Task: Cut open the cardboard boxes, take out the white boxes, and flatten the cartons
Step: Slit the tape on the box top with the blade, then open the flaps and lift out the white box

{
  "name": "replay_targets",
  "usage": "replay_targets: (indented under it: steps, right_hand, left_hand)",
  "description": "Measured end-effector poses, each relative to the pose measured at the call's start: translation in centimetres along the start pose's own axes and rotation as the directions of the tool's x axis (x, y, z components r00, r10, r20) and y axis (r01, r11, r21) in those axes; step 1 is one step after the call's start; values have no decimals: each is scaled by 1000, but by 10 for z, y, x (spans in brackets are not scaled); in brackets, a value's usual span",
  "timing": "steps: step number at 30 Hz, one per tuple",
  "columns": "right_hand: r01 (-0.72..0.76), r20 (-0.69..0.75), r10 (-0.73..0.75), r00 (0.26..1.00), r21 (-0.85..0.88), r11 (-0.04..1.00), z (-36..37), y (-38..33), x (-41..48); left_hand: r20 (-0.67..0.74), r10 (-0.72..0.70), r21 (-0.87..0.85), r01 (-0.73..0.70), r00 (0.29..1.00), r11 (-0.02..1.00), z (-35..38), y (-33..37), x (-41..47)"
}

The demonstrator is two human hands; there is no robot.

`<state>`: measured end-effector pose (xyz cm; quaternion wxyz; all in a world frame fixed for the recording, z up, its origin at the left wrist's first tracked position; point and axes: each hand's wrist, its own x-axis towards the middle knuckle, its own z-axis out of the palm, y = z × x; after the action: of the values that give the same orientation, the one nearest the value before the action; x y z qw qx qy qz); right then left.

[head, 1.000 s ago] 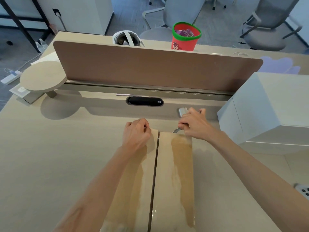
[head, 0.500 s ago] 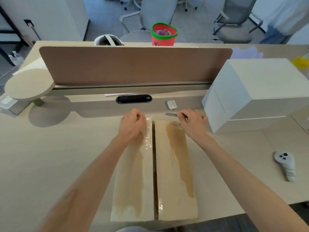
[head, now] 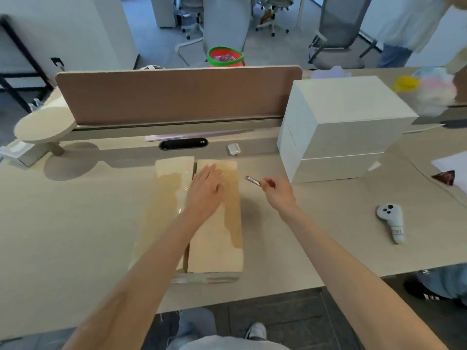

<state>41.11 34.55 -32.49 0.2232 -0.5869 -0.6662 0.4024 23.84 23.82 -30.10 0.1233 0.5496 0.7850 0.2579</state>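
Both hands have left the far end of the long tan cardboard carton (head: pixel 214 248) — left hand (head: pixel 204 190) now spread flat on the flap beneath it, right hand (head: pixel 279 192) pinching the slim metal cutter (head: pixel 252 181) clear to its right; seam looks slit, ready for opening.

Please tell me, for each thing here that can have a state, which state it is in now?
Cardboard box: lying on the desk, flaps down, dark gap along the middle seam.
Left hand: open, fingers straight, over the box top.
Cutter: held in the air, right of the box.
Right hand: pinches the cutter.
White boxes: two stacked, closed.
Controller: lying on the desk, untouched.
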Motion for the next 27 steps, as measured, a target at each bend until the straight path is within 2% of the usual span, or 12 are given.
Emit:
replay_targets:
  steps: [2, 5, 10, 13, 17, 20, 24, 27]
  right_hand:
    - [-67, -52, 71, 996, 68, 995, -13, 24, -8]
    - [-148, -111, 154, 982, 55, 987, -38, 61, -16]
    - [-295, -60, 299, 952, 58, 954, -71, 112, -16]
    - [-340, -45, 338, 940, -54, 939, -82, 135, -11]
    - [-325, -116, 305, 945, -255, 911, -95, 158, -6]
    - [-323, -141, 292, 946, -340, 883, -101, 177, -6]
    - [-304, -116, 283, 952, -447, 841, -102, 187, -14]
    - [-261, -148, 216, 965, -607, 751, -102, 184, -20]
  left_hand:
    - [2, 4, -28, -4, 1000, 1000, 16, 24, -9]
    - [47, 5, -94, -1, 999, 996, 38, 55, -22]
    - [105, 10, -24, -7, 994, 1000, 64, 76, -29]
    - [103, 28, 16, -30, 994, 999, 74, 85, -28]
    - [147, 22, -46, -16, 989, 999, 86, 95, -27]
    - [175, 8, -91, 8, 984, 996, 90, 94, -29]
    - [102, 11, -121, 2, 995, 993, 81, 88, -32]
    - [6, 37, -147, -36, 999, 989, 66, 81, -35]
